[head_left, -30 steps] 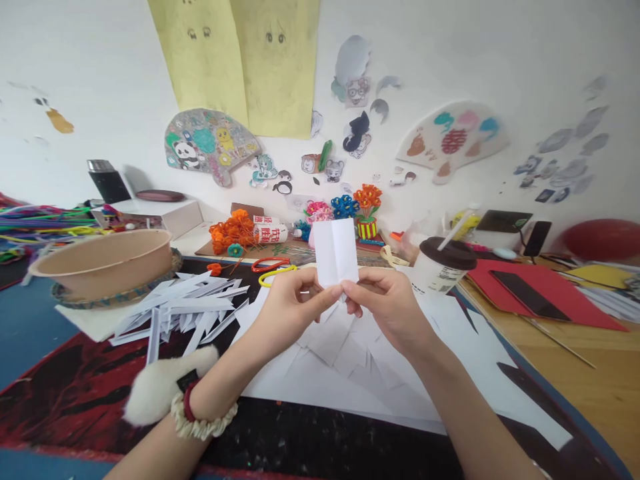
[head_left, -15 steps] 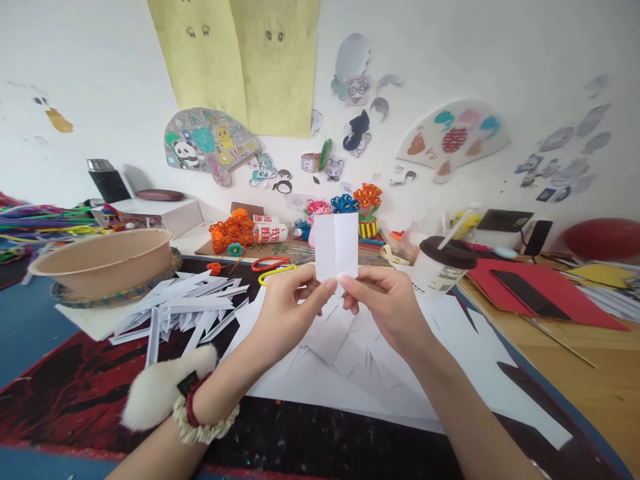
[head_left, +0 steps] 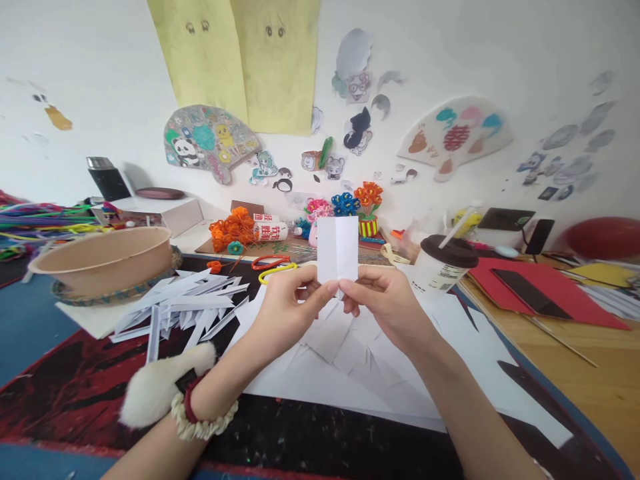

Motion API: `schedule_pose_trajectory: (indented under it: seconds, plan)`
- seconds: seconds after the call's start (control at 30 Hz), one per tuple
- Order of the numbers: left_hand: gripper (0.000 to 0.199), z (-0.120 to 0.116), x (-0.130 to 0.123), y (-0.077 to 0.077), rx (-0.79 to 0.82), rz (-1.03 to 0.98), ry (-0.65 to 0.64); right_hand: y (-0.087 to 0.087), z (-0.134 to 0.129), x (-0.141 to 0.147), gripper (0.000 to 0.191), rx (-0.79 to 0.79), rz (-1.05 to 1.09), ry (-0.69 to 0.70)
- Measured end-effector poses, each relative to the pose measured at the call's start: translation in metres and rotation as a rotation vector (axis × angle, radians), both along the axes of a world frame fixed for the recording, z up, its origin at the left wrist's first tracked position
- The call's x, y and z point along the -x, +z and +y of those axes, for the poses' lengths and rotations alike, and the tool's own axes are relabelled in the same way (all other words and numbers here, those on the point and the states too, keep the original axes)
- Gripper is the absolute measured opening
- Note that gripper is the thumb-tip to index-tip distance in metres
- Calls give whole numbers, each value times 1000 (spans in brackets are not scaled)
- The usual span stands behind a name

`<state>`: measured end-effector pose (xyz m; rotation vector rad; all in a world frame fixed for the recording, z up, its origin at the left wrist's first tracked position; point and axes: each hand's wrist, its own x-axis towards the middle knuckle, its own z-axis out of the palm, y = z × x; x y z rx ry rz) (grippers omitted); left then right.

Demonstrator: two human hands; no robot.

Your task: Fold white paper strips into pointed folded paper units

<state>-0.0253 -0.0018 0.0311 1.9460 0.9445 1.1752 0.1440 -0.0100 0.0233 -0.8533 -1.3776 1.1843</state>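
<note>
Upright between my hands is a small white piece of paper (head_left: pixel 338 248) with a crease down its middle. My left hand (head_left: pixel 295 303) pinches its lower left edge, and my right hand (head_left: pixel 383 300) pinches the lower right, the thumbs nearly meeting at the bottom of the crease. Fingers behind the paper are partly hidden. Beneath my hands lie white paper sheets (head_left: pixel 350 383) with several smaller pieces on top. To the left is a heap of folded white paper strips (head_left: pixel 187 307).
A beige basin (head_left: pixel 103 267) stands at the left, with a fluffy white object (head_left: pixel 155 393) by my left wrist. A lidded drink cup (head_left: pixel 443 267) with a straw is at the right. Yellow-handled scissors (head_left: pixel 275 272) and orange craft flowers (head_left: pixel 237 230) lie behind.
Both hands keep the same pinch on the paper. The paper sits very slightly lower, and little else differs.
</note>
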Motion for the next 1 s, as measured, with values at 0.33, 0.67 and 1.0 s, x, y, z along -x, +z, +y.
schedule_pose_trajectory:
  seconds: [0.33,0.67,1.0]
  plan:
    - [31,0,-3,0,-2,-76,-29,-4,0,5,7,-69,59,-153]
    - [34,1,-5,-3,-5,-121,-29,-6,0,9,6,-38,113,-196]
    - [33,-6,-12,-6,24,-103,-13,-7,-2,13,9,-69,142,-235]
